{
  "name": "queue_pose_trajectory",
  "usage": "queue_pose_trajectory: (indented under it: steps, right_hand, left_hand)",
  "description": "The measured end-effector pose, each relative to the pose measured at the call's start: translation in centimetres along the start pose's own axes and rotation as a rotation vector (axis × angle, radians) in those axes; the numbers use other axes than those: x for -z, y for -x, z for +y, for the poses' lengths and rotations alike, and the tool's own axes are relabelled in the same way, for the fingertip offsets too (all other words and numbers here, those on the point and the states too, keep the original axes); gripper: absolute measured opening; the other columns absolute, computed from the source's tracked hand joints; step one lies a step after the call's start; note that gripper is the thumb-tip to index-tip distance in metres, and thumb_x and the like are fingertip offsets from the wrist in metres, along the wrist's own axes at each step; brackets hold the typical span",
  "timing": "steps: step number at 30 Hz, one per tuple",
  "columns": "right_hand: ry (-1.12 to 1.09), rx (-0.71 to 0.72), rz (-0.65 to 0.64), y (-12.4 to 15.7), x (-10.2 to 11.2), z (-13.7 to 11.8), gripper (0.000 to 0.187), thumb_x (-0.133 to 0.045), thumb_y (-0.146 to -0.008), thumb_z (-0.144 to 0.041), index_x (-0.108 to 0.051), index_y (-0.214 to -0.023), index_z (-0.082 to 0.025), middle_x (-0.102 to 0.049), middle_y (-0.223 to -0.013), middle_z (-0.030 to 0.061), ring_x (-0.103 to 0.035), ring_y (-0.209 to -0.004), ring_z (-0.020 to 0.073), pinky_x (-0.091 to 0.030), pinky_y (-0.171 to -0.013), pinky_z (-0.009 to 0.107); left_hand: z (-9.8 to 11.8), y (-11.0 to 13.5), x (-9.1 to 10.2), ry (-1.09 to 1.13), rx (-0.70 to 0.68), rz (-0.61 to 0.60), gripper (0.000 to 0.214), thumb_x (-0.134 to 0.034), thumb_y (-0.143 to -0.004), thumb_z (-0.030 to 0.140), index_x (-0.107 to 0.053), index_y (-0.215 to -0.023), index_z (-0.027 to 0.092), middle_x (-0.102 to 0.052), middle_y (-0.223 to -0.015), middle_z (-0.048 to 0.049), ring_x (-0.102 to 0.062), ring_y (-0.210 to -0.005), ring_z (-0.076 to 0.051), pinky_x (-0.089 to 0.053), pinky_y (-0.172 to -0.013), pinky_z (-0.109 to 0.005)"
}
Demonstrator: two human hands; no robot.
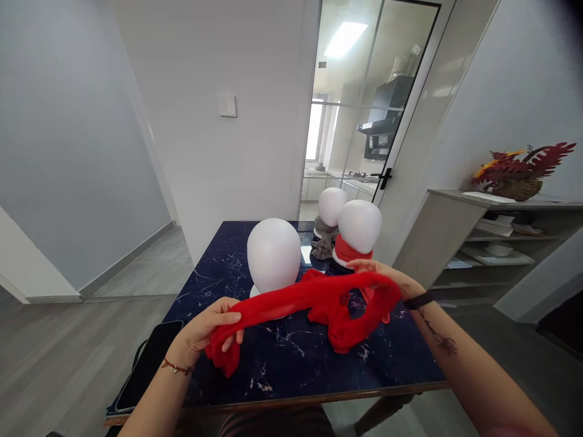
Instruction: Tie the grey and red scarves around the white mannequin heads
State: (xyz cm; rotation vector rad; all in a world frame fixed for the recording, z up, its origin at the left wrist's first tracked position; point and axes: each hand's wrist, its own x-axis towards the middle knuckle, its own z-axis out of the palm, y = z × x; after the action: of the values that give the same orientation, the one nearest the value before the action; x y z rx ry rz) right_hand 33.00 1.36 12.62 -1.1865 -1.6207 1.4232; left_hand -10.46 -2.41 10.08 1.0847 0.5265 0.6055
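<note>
A long red scarf (314, 300) is stretched between both hands above the dark blue marble table (291, 364). My left hand (214, 325) is closed on its left end, which hangs down in a bunch. My right hand (380, 273) lifts the other part, fingers curled under the cloth, with a loop drooping to the table. Just behind the scarf stands a bare white mannequin head (273, 255). Farther back right, a second white head (359, 227) wears a red scarf round its neck, and a third (331, 206) has a grey scarf at its base.
A black phone (150, 364) lies on the table's front left corner. A glass door with a black handle (385, 177) opens to a kitchen behind. A shelf unit (492, 243) with a basket of red leaves (519, 173) stands at the right.
</note>
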Motion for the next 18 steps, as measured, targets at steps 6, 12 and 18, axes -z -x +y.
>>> queue_pose_trajectory:
  steps: [6, 12, 18]
  right_hand:
    - [0.358, 0.049, 0.094, -1.2, -5.2, -0.1, 0.027, -0.068, -0.070, -0.033, -0.069, -0.089, -0.015, -0.069, -0.090, 0.0098, -0.063, -0.085, 0.0219, -0.047, -0.077, 0.031]
    - [-0.138, 0.308, -0.468, -0.1, -16.0, -3.9, 0.048, -0.062, -0.077, -0.049, -0.061, -0.109, -0.013, -0.069, -0.095, 0.0094, -0.063, -0.087, 0.0177, -0.047, -0.080, 0.029]
    - [-0.474, 0.151, -0.479, 0.0, -13.3, -1.0, 0.044, -0.062, -0.074, -0.053, -0.058, -0.059, -0.012, -0.055, -0.039, -0.0002, -0.052, -0.035, 0.0115, -0.044, -0.050, 0.024]
  left_hand:
    - [2.6, -1.4, -3.7, -0.117, 0.098, -0.067, 0.027, -0.055, -0.084, 0.030, -0.068, -0.089, 0.007, -0.073, -0.072, -0.0130, -0.060, -0.040, -0.011, -0.043, -0.037, -0.015]
    - [5.3, -2.4, -7.2, -0.100, 0.094, -0.193, 0.041, -0.049, -0.086, 0.039, -0.069, -0.085, 0.003, -0.072, -0.069, -0.0159, -0.061, -0.040, -0.015, -0.043, -0.035, -0.020]
    - [8.0, 0.9, -4.4, -0.104, -0.116, 0.175, 0.044, -0.052, -0.083, 0.043, -0.065, -0.061, 0.008, -0.063, -0.046, -0.0069, -0.051, -0.029, -0.010, -0.037, -0.030, -0.016]
